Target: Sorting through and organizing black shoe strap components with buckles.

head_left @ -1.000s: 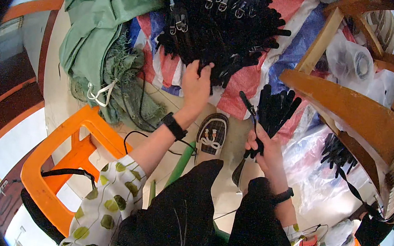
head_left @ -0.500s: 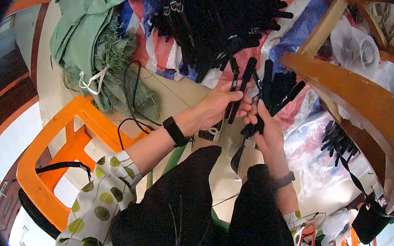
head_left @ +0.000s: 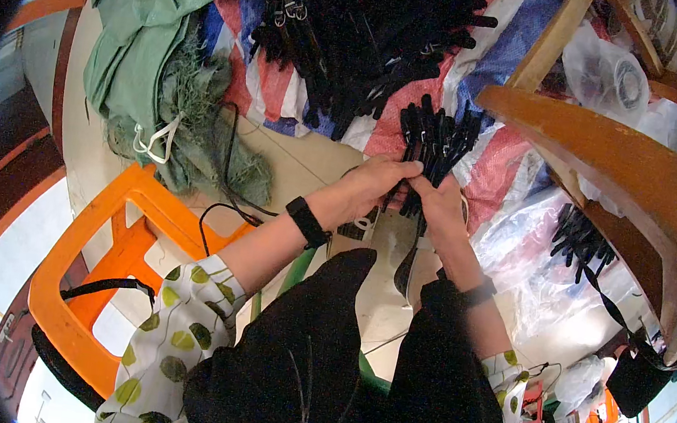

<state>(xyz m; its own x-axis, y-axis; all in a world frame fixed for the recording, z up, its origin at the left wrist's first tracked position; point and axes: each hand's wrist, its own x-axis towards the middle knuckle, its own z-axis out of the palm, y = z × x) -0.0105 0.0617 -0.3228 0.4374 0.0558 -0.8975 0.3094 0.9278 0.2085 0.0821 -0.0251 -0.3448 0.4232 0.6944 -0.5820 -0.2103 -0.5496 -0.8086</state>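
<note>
A bundle of slim black straps with small metal fittings (head_left: 439,131) stands upright between my two hands, its ends gathered side by side. My left hand (head_left: 371,183) closes on its left side, the thumb pressed against the straps. From the right, my right hand (head_left: 445,211) grips the lower part, with its thumb close to the left thumb. The fingers behind the bundle are partly hidden. Just beyond lies a large pile of similar black straps (head_left: 366,39), some showing metal clips, on a red, white and blue striped woven sheet (head_left: 273,91).
Green cloth with frayed edges (head_left: 136,46) lies at the far left. An orange plastic stool (head_left: 78,332) stands near my left arm. On the right are a wooden chair (head_left: 597,137), crumpled clear plastic (head_left: 531,242) and another black bunch (head_left: 582,239).
My hands have come closer together. The straps that were spread apart between them are now gathered into one bundle.
</note>
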